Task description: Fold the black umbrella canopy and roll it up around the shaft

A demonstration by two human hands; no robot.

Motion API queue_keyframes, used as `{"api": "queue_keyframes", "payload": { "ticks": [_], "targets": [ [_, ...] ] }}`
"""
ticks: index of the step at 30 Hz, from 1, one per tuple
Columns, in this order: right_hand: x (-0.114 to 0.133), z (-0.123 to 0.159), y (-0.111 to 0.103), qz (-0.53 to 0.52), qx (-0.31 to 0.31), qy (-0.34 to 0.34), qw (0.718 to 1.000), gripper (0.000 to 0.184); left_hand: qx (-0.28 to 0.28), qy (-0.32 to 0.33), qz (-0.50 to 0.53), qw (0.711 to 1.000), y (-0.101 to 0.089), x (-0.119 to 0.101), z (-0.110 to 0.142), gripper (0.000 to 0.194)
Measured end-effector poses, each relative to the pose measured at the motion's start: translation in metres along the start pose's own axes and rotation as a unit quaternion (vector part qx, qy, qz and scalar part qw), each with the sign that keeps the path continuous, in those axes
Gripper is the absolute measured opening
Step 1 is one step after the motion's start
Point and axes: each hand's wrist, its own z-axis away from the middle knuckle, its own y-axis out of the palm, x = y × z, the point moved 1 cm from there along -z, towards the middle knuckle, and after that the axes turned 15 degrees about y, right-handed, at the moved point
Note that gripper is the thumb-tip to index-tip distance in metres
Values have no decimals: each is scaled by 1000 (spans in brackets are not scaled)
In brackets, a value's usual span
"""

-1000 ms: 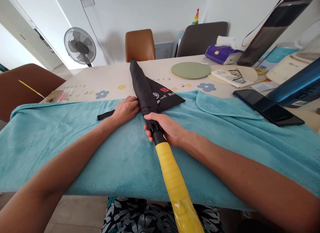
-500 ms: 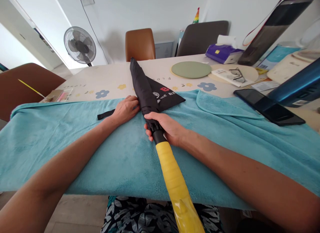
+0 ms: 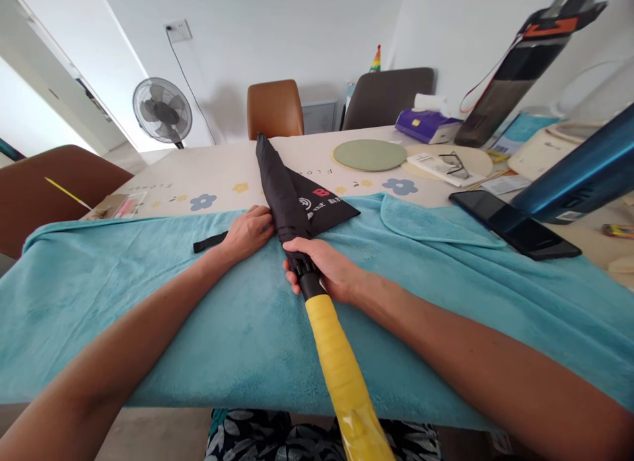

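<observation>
A folded black umbrella [image 3: 280, 183] with a yellow handle [image 3: 341, 368] lies lengthwise before me, its tip pointing away over the table. One triangular flap of its fabric, printed with red and white marks, spreads out to the right. My right hand [image 3: 327, 266] is closed round the lower end of the canopy, just above the handle. Against the umbrella's left side, my left hand [image 3: 250, 231] is curled with its fingertips at the fabric, partly hidden. A black strap [image 3: 210, 242] sticks out to the left from beneath that hand.
A turquoise towel [image 3: 173, 342] covers the table's near part. On the right are a phone [image 3: 515, 223], a blue bottle [image 3: 574, 174], glasses [image 3: 453, 164] on papers and a purple tissue box [image 3: 426, 125]. A green round mat [image 3: 370, 154] lies farther back. A fan [image 3: 162, 111] and chairs stand beyond.
The view has tilted up a little, so the scene sits lower in it. Both hands keep their places on the umbrella, with no clear movement.
</observation>
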Motion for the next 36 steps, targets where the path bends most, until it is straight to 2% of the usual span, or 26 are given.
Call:
{"api": "queue_keyframes", "payload": {
  "ticks": [6, 9, 13, 16, 18, 22, 26, 29, 31, 33, 36],
  "targets": [
    [0, 2, 0, -2, 6, -7, 1000, 16, -20, -14, 15, 1000, 0, 1, 1, 21],
    [1, 4, 0, -5, 9, 9, 1000, 17, -86, -35, 31, 995, -3, 5, 2, 20],
    [1, 6, 1, -10, 13, 1, 1000, 15, -197, -94, 36, 975, -15, 6, -2, 18],
    [1, 5, 0, -7, 17, -12, 1000, 13, -226, -100, 51, 968, -25, -5, -13, 19],
    [0, 4, -1, -6, 19, -18, 1000, 13, -206, -81, 71, 973, -26, -17, -26, 17],
    [0, 0, -2, -9, 26, -24, 999, 11, -118, -42, 93, 988, -18, -33, -62, 18],
    [0, 0, -3, -3, 29, -32, 999, 7, 12, -1, 95, 995, -2, -31, -104, 31],
    [-1, 2, -3, -1, 32, -49, 998, 8, 98, 63, 96, 988, 13, -27, -129, 41],
    [-1, 3, -3, 1, 32, -54, 998, 7, 149, 94, 94, 980, 23, -28, -138, 43],
    [-1, 2, -3, 3, 38, -52, 998, 4, 182, 94, 80, 975, 31, -32, -142, 40],
    [-2, 0, -3, 3, 49, -50, 998, 2, 187, 85, 57, 977, 34, -37, -144, 41]
  ]
}}
